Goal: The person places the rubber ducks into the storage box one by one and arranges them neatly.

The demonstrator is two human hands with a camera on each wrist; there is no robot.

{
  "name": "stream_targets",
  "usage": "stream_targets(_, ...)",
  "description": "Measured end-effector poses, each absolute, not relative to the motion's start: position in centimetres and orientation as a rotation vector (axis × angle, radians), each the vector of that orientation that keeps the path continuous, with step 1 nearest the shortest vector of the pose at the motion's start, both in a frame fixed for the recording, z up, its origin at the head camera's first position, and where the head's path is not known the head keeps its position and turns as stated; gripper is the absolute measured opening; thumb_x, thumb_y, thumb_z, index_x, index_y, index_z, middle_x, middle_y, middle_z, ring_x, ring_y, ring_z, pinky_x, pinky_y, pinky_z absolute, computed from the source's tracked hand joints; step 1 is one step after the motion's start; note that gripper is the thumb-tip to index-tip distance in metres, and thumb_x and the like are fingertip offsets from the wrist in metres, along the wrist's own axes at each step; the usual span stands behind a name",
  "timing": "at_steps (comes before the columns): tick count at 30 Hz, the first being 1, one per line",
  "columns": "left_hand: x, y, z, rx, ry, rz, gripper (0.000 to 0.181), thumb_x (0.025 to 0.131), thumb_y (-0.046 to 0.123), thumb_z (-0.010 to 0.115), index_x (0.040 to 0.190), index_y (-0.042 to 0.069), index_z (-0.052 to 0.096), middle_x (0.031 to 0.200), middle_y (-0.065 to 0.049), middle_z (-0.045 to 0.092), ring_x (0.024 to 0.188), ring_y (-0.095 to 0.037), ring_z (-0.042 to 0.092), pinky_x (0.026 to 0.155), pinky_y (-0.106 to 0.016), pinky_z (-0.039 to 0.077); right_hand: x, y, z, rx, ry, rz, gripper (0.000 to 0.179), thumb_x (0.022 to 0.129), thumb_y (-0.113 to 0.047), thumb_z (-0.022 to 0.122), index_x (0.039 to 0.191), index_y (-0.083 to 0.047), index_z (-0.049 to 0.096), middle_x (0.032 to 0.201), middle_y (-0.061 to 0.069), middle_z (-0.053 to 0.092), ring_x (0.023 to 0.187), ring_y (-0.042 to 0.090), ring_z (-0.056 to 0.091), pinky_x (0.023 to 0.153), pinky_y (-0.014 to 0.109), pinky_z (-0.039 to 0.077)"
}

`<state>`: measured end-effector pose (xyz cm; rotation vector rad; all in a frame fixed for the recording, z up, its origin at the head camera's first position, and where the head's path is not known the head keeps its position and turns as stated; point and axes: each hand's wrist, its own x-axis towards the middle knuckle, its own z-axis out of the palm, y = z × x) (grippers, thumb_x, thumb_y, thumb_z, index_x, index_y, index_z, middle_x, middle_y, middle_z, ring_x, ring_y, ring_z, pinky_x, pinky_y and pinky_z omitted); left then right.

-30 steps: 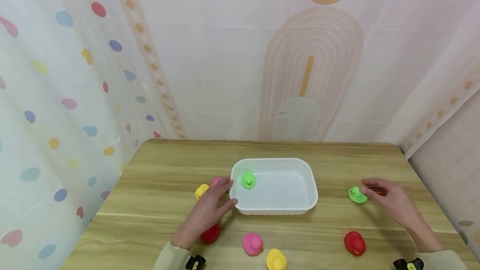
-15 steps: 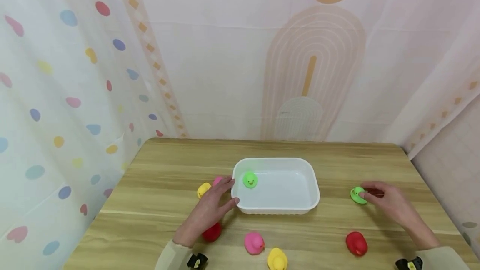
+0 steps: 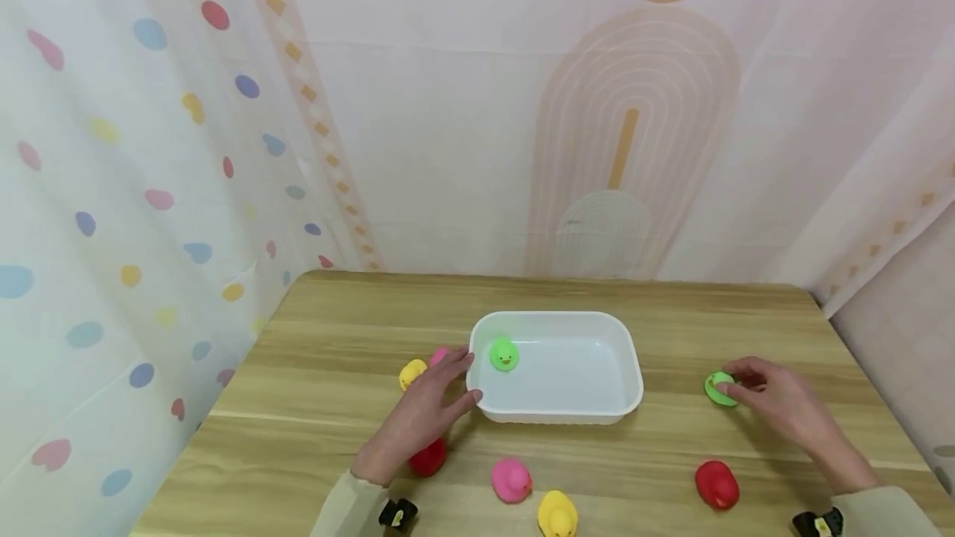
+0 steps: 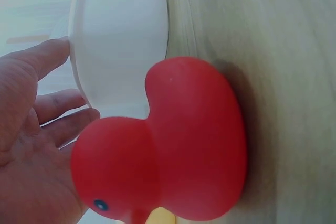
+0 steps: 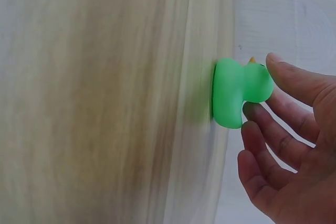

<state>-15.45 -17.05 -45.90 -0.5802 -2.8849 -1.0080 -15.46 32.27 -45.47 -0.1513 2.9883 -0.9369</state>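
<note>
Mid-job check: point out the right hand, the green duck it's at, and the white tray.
Right hand [image 3: 779,400]: head view, on the back of the hand.
Green duck [image 5: 228,95] at the right hand: right wrist view, on its body.
White tray [image 3: 563,379]: head view, on its bare floor.

A white plastic tub [image 3: 555,418], open on top with round corners, sits flat just below the middle of the head view. A little green toy duck [image 3: 505,355] is inside, near its left end. A second green duck [image 3: 719,392] sits upright, lower right, beak pointing left.
</note>
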Motion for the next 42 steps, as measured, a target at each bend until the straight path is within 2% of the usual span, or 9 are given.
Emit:
stream_targets(13, -15.4, -16.8, -46.0, -0.568, -2.893, -1.011, 0.057, 0.100, 0.028, 0.071, 0.147, -0.001, 0.055, 0.156, -0.017, 0.049, 0.142, -0.038, 0.047, 0.113, -0.056, 0.043, -14.6, 32.2, -44.6, -0.143, 2.999, -0.962, 0.036, 0.100, -0.024, 0.071, 0.121, 0.005, 0.068, 0.114, 0.021, 0.072, 0.101, 0.039, 0.066, 0.075, 0.042, 0.055)
stream_targets(17, -15.5, -16.8, -46.0, -0.568, -2.887, -1.007, 0.056, 0.100, 0.028, 0.071, 0.147, -0.001, 0.056, 0.156, -0.017, 0.049, 0.142, -0.038, 0.047, 0.114, -0.056, 0.042, -14.0, 32.3, -44.3, -0.146, 3.050, -1.023, 0.033, 0.099, -0.020, 0.072, 0.122, 0.003, 0.070, 0.114, 0.019, 0.073, 0.097, 0.016, 0.065, 0.074, 0.028, 0.053)
stream_targets(21, -15.5, -16.9, -46.0, -0.570, -2.882, -0.999, 0.056, 0.101, 0.029, 0.070, 0.146, 0.000, 0.056, 0.155, -0.017, 0.049, 0.142, -0.039, 0.047, 0.114, -0.057, 0.041, -13.5, 32.5, -44.0, -0.175, 3.118, -1.102, 0.031, 0.097, -0.020, 0.075, 0.120, 0.001, 0.073, 0.110, 0.018, 0.074, 0.088, -0.012, 0.053, 0.070, 0.015, 0.049)
stream_targets(26, -15.4, -17.0, -45.9, -0.559, -2.888, -1.009, 0.057, 0.101, 0.031, 0.070, 0.147, 0.000, 0.056, 0.156, -0.016, 0.049, 0.142, -0.039, 0.046, 0.114, -0.057, 0.041, -12.9, 32.2, -43.2, -0.130, 3.100, -1.140, 0.036, 0.099, -0.025, 0.073, 0.124, 0.000, 0.071, 0.116, 0.022, 0.072, 0.086, -0.016, 0.051, 0.066, 0.019, 0.053)
stream_targets(30, -15.5, -17.0, -46.0, -0.557, -2.884, -1.021, 0.057, 0.100, 0.030, 0.070, 0.146, 0.000, 0.056, 0.156, -0.016, 0.049, 0.142, -0.039, 0.046, 0.114, -0.057, 0.041, -12.5, 32.0, -42.5, -0.073, 3.052, -1.140, 0.041, 0.100, -0.031, 0.072, 0.129, -0.002, 0.070, 0.124, 0.024, 0.069, 0.090, -0.008, 0.058, 0.065, 0.023, 0.054)
stream_targets(33, -15.5, -17.0, -46.1, -0.559, -2.878, -1.023, 0.056, 0.100, 0.028, 0.071, 0.146, -0.001, 0.056, 0.156, -0.016, 0.049, 0.142, -0.039, 0.046, 0.114, -0.057, 0.041, -12.4, 31.8, -42.1, -0.052, 3.026, -1.140, 0.045, 0.101, -0.033, 0.070, 0.132, -0.001, 0.068, 0.129, 0.026, 0.067, 0.098, 0.016, 0.069, 0.066, 0.023, 0.054)
stream_targets(36, -15.5, -17.0, -46.1, -0.560, -2.872, -1.022, 0.055, 0.100, 0.027, 0.071, 0.146, -0.001, 0.057, 0.155, -0.016, 0.050, 0.141, -0.039, 0.047, 0.114, -0.057, 0.041, -12.2, 31.6, -41.8, -0.052, 3.028, -1.142, 0.045, 0.101, -0.033, 0.070, 0.134, -0.002, 0.067, 0.131, 0.025, 0.066, 0.107, 0.036, 0.068, 0.067, 0.022, 0.053)
stream_targets(39, -15.5, -17.0, -46.1, -0.557, -2.871, -1.031, 0.055, 0.100, 0.028, 0.070, 0.146, -0.001, 0.057, 0.155, -0.016, 0.049, 0.141, -0.039, 0.047, 0.114, -0.057, 0.041, -11.9, 31.3, -41.6, -0.064, 3.044, -1.150, 0.044, 0.101, -0.033, 0.070, 0.134, -0.005, 0.068, 0.129, 0.022, 0.067, 0.106, 0.024, 0.067, 0.067, 0.021, 0.053)
stream_targets(42, -15.5, -17.0, -46.1, -0.556, -2.867, -1.041, 0.056, 0.101, 0.028, 0.070, 0.146, -0.001, 0.056, 0.156, -0.017, 0.049, 0.142, -0.039, 0.047, 0.114, -0.058, 0.041, -11.8, 31.0, -41.2, -0.074, 3.070, -1.144, 0.042, 0.100, -0.035, 0.071, 0.134, -0.009, 0.069, 0.128, 0.017, 0.068, 0.100, -0.001, 0.060, 0.068, 0.021, 0.052)
